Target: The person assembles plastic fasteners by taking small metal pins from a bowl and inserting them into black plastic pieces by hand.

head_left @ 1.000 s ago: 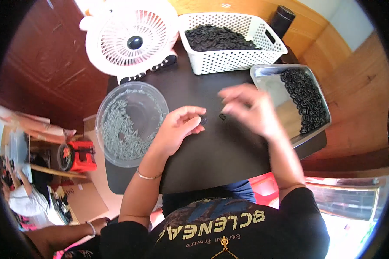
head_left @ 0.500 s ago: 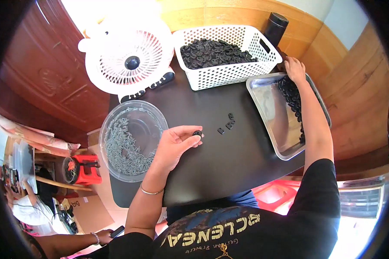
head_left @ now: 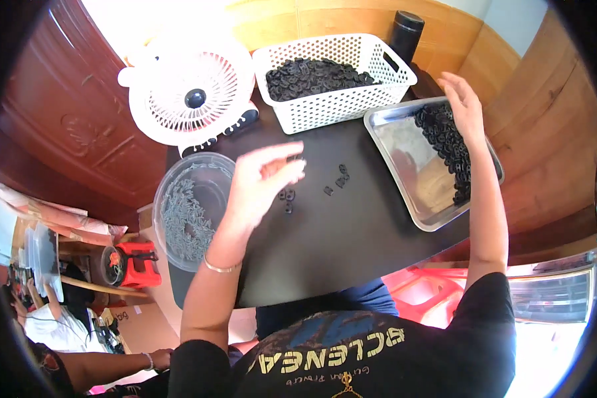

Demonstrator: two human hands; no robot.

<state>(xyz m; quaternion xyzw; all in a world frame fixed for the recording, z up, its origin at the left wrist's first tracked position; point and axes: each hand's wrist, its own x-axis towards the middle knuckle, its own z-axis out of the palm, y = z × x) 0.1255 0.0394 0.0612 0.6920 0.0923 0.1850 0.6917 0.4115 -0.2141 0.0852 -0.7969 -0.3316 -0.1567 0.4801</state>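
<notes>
Over the dark table, my left hand (head_left: pixel 255 186) is raised with thumb and fingers apart, and I see nothing between them. Just beside it lie several small black plastic parts (head_left: pixel 289 196). A second little group of black parts (head_left: pixel 339 182) rests further right. My right hand (head_left: pixel 465 109) is lifted above the far right corner of the metal tray (head_left: pixel 404 179), fingers stretched out and empty as far as visible. Many black plastic parts (head_left: pixel 448 146) are heaped along the tray's right side, partly hidden by my right forearm.
A white perforated basket (head_left: pixel 338 109) of black parts stands at the back, a black cylinder (head_left: pixel 406 36) behind it. On the left are a white fan (head_left: pixel 172 86) and a clear round tub (head_left: pixel 229 166) of small grey pieces. Another person's arm (head_left: pixel 113 368) shows at lower left.
My left hand has let go of the black part it pinched and risen slightly; several parts now lie beside it. My right hand has lifted from the tray's far edge, its fingers straightening.
</notes>
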